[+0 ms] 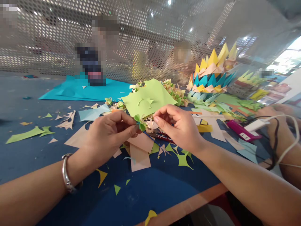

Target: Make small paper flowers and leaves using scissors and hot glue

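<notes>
My left hand (108,133) pinches a small green paper flower (141,123) between thumb and fingertips. Just to its right, my right hand (181,130) is closed with thumb and forefinger together; whether anything is between them I cannot make out. Beyond both hands, a light green paper sheet (152,97) with a cut scrap on it lies over a heap of small curled paper pieces (180,94). Peach paper strips (139,157) and green offcuts (184,160) are spread on the table below my hands. A dark red object (164,137) is partly hidden behind my right hand.
Large blue paper (91,89) lies at the back left, before a perforated metal panel (58,47). A tiered paper craft (211,75) with pointed layers stands back right. Right of me are a magenta power adapter (243,130) with cables and another person's hand (276,125).
</notes>
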Tool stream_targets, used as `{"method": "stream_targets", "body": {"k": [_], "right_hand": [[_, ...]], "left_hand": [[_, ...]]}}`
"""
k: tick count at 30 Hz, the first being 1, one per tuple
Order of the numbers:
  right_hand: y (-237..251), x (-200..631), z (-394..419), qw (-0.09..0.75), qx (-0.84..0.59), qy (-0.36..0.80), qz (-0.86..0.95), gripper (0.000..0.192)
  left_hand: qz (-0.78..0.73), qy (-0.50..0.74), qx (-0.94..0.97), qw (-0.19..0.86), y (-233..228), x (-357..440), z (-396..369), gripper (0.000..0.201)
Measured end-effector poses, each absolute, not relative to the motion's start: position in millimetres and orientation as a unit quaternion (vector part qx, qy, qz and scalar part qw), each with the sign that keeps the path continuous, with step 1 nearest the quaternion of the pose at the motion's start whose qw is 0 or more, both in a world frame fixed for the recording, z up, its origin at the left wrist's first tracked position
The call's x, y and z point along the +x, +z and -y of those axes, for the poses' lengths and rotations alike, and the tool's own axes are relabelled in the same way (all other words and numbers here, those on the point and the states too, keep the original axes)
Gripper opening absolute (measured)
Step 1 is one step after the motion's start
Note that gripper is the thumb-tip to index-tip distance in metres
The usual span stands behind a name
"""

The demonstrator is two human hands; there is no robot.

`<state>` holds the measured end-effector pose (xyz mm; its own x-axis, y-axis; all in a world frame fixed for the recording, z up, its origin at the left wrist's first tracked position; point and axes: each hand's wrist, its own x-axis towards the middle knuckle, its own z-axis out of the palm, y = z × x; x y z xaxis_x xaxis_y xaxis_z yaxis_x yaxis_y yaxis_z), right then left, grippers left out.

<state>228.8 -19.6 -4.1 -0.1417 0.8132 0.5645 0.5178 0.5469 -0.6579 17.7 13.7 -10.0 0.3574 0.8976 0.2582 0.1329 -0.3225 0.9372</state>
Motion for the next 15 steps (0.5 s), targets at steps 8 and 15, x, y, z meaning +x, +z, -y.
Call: {"method": "stream_targets", "body": {"k": [8, 15], "right_hand": [[-3.5, 222.5, 21.4, 0.432, -0.416, 0.165, 0.783, 0.009], [-3.6, 222.3, 21.9, 0.437, -0.407, 0.141, 0.790, 0.009]], "left_hand": [[-0.355, 0.465, 0.654, 0.479, -10.5, 21.2, -13.5, 0.010], [-0.355, 0.442, 0.678, 0.468, -12.8, 20.0, -12.3, 0.014]]}}
